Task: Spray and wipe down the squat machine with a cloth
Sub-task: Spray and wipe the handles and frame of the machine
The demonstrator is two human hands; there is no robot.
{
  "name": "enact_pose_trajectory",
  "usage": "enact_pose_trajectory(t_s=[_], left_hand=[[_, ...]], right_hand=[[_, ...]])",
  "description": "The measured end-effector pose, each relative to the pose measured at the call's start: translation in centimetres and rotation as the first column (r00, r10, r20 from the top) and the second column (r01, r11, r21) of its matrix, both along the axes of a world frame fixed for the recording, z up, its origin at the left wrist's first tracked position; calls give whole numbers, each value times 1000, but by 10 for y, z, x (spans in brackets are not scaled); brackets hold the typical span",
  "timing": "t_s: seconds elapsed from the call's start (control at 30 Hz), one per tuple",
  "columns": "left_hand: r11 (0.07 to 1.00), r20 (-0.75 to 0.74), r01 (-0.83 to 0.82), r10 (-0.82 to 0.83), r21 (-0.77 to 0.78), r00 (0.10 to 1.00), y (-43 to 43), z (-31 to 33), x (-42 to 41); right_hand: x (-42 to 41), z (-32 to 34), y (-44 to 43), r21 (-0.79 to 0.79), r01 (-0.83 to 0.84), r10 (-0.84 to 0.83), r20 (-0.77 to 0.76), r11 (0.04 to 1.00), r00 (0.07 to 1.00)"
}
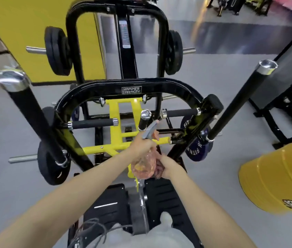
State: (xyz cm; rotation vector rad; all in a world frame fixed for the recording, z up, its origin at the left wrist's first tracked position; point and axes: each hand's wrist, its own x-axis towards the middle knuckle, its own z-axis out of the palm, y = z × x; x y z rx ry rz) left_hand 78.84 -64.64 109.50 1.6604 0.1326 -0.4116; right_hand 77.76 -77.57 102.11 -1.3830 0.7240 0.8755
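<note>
Two hands work at the centre of the view, above the lower middle of the squat machine (131, 90). The left hand (141, 145) holds the spray bottle (143, 167) by its neck, grip clamped round it just under the grey spray head. The nozzle points up and away toward the short padded handle (144, 120) with the chrome cap. The bottle body is clear with an orange tint and hangs below the hand. The right hand (168, 167) sits just beside the bottle's lower body, grip closed on a bunched dark red cloth (159, 167). The cloth touches the side of the bottle; its detail is blurred.

The machine has a black arched frame bearing a maker's plate, with a yellow inner frame (116, 122) below it. Two foam-covered crossbars (91, 123) run inward from the frame sides. Two long black bars with chrome end caps, one at the left (34, 119) and one at the right (240, 104), rise toward the camera. Black weight plates (57, 51) sit on the rear pegs, and a purple plate (197, 149) sits low on the right. Ribbed black footplates (109, 203) lie under the forearms. A yellow barrel (276, 179) stands on the grey floor (16, 176) at the right.
</note>
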Motion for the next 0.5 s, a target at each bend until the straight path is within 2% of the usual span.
enact_pose_trajectory(t_s=[0.17,0.3,0.4,0.5], left_hand=[[975,-24,-222,223,21,975,48,11,-6],[915,-20,-398,400,69,916,79,22,-12],[928,3,-362,363,86,932,92,28,-22],[952,44,-289,286,99,957,94,33,-38]], right_hand=[[6,6,48,97,-82,87,-39,992,995],[23,-6,77,118,-271,272,5,955,962],[23,12,91,192,-380,383,25,905,924],[13,33,98,231,-407,421,-13,884,907]])
